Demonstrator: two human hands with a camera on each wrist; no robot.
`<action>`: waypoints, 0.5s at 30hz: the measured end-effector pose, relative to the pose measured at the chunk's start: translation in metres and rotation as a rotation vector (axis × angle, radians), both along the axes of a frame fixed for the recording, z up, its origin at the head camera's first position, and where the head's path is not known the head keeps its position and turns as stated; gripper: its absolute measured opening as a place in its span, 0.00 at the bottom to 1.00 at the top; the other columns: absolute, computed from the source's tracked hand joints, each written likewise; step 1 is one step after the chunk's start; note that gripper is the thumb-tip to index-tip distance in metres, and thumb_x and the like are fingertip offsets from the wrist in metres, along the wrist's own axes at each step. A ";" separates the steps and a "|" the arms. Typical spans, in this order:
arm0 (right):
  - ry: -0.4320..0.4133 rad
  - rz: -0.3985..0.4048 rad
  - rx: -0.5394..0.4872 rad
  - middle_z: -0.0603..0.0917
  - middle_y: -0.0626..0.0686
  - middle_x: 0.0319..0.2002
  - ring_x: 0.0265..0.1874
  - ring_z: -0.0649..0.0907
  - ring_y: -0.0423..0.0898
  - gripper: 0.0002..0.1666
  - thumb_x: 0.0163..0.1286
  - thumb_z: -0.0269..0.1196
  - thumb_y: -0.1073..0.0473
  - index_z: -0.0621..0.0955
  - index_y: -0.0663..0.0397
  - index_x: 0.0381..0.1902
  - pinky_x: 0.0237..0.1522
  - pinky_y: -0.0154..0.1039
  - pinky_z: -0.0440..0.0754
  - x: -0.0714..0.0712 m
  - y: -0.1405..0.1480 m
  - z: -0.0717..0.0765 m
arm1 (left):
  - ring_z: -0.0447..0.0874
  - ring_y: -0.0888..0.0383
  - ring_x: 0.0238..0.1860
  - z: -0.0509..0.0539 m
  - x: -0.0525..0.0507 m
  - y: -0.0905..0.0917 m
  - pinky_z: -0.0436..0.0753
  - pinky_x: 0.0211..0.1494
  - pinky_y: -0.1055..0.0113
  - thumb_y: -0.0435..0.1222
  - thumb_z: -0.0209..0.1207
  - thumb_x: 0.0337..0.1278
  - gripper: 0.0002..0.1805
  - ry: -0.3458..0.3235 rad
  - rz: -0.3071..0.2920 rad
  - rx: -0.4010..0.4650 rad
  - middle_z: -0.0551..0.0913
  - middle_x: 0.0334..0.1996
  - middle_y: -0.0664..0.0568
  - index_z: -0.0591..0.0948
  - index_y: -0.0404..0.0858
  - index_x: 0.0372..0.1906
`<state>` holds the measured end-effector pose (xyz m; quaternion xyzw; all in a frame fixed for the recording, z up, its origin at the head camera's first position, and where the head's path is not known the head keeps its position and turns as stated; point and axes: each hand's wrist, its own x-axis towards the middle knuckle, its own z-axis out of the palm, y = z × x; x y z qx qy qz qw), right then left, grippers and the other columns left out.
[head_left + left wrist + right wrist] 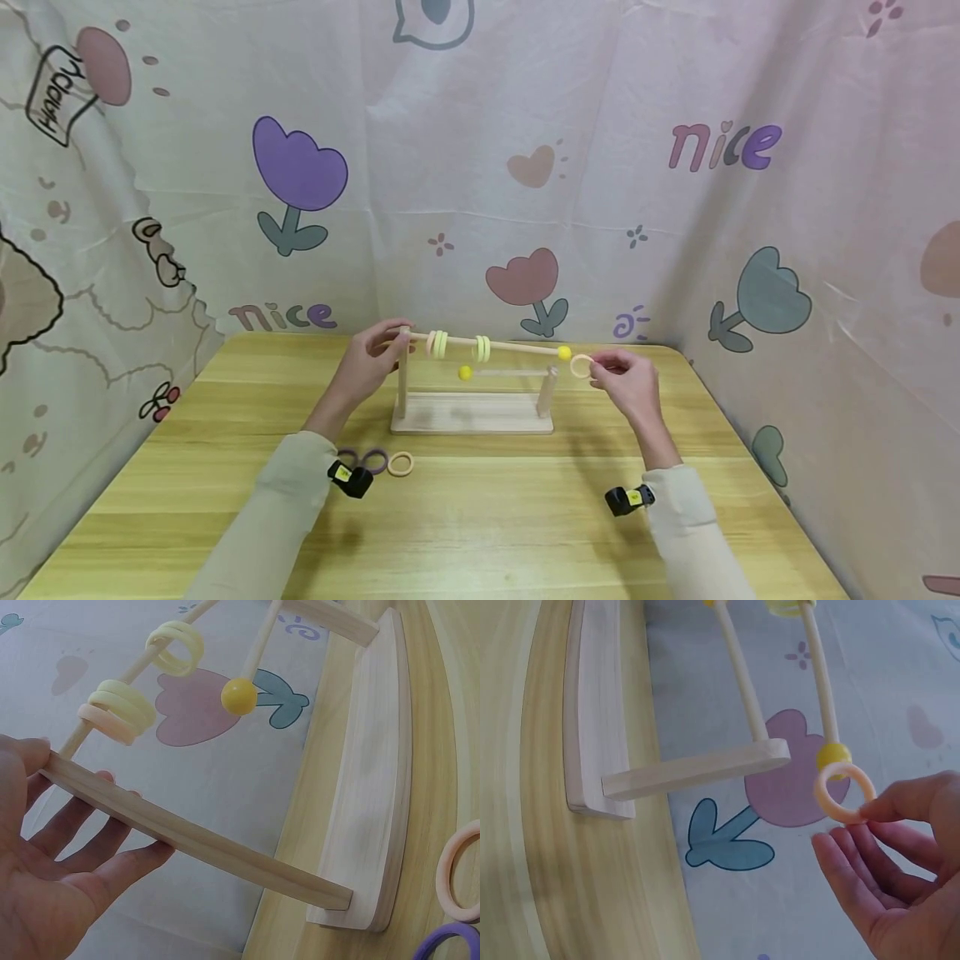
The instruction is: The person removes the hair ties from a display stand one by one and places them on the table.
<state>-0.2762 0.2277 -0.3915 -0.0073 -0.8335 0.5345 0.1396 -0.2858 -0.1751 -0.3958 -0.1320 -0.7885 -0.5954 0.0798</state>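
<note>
A wooden stand has a flat base (472, 414) and two upright posts. My left hand (367, 364) grips the top of the taller left post (195, 829), thumb on one side and fingers on the other. From that post a long rod (517, 347) points right and ends in a yellow ball (564, 353). Pale yellow rings and a peach one (105, 724) hang on this rod. My right hand (630, 383) pinches another peach ring (821, 791) between thumb and fingertips. In the right wrist view it overlaps the ball; I cannot tell whether they touch.
The shorter right post (697, 772) bears a lower rod (510, 373) pointing left, tipped with a yellow ball (465, 373). On the wooden table (480, 517), purple rings (386, 462) and a peach-coloured ring (412, 467) lie by my left wrist. A patterned cloth (450, 167) hangs behind.
</note>
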 end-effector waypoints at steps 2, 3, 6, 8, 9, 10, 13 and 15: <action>-0.036 0.039 0.019 0.87 0.68 0.44 0.30 0.86 0.38 0.14 0.70 0.66 0.66 0.85 0.71 0.50 0.36 0.30 0.89 0.001 -0.001 0.001 | 0.82 0.35 0.62 0.000 0.000 0.000 0.82 0.63 0.43 0.49 0.54 0.78 0.23 -0.002 0.001 -0.004 0.82 0.60 0.35 0.77 0.40 0.67; -0.050 0.059 0.032 0.87 0.68 0.44 0.31 0.86 0.39 0.14 0.71 0.65 0.66 0.85 0.70 0.51 0.37 0.31 0.89 0.002 -0.002 0.002 | 0.82 0.35 0.62 0.000 0.000 0.000 0.82 0.63 0.43 0.49 0.54 0.78 0.24 -0.002 0.002 -0.005 0.82 0.60 0.35 0.77 0.40 0.67; -0.074 0.119 0.067 0.87 0.69 0.45 0.32 0.87 0.42 0.14 0.71 0.65 0.66 0.85 0.70 0.51 0.38 0.32 0.89 0.003 -0.007 0.002 | 0.82 0.36 0.63 0.000 0.001 0.000 0.82 0.63 0.43 0.49 0.54 0.78 0.24 -0.004 0.003 -0.009 0.82 0.60 0.34 0.77 0.40 0.67; -0.078 0.148 0.088 0.88 0.69 0.45 0.31 0.88 0.42 0.13 0.71 0.65 0.67 0.85 0.70 0.50 0.37 0.33 0.89 0.003 -0.011 0.000 | 0.82 0.36 0.62 0.000 0.001 -0.001 0.82 0.63 0.43 0.49 0.54 0.78 0.24 -0.004 0.002 -0.008 0.82 0.60 0.34 0.77 0.40 0.67; -0.077 0.161 0.096 0.88 0.70 0.44 0.31 0.88 0.43 0.12 0.71 0.65 0.68 0.85 0.71 0.49 0.36 0.32 0.89 0.002 -0.013 -0.001 | 0.83 0.37 0.62 0.000 0.001 -0.001 0.82 0.63 0.43 0.49 0.54 0.78 0.24 -0.004 0.002 -0.008 0.82 0.60 0.33 0.77 0.40 0.67; -0.079 0.173 0.106 0.88 0.69 0.44 0.30 0.87 0.43 0.12 0.70 0.65 0.68 0.86 0.71 0.48 0.36 0.32 0.89 0.002 -0.015 -0.002 | 0.83 0.37 0.62 0.000 0.001 -0.001 0.82 0.64 0.43 0.49 0.54 0.78 0.24 -0.004 0.001 -0.008 0.82 0.60 0.33 0.77 0.40 0.67; -0.088 0.201 0.135 0.89 0.68 0.42 0.29 0.86 0.42 0.10 0.69 0.66 0.69 0.87 0.69 0.46 0.34 0.32 0.89 0.002 -0.022 -0.005 | 0.83 0.37 0.62 0.001 0.001 -0.001 0.82 0.64 0.43 0.49 0.54 0.78 0.24 -0.003 0.000 -0.009 0.82 0.59 0.33 0.77 0.41 0.68; -0.091 0.227 0.150 0.89 0.67 0.41 0.28 0.86 0.42 0.10 0.69 0.67 0.70 0.87 0.69 0.46 0.33 0.32 0.89 0.001 -0.027 -0.008 | 0.83 0.37 0.62 0.001 0.001 0.000 0.82 0.64 0.43 0.49 0.54 0.78 0.24 -0.003 0.002 -0.012 0.82 0.59 0.33 0.77 0.41 0.68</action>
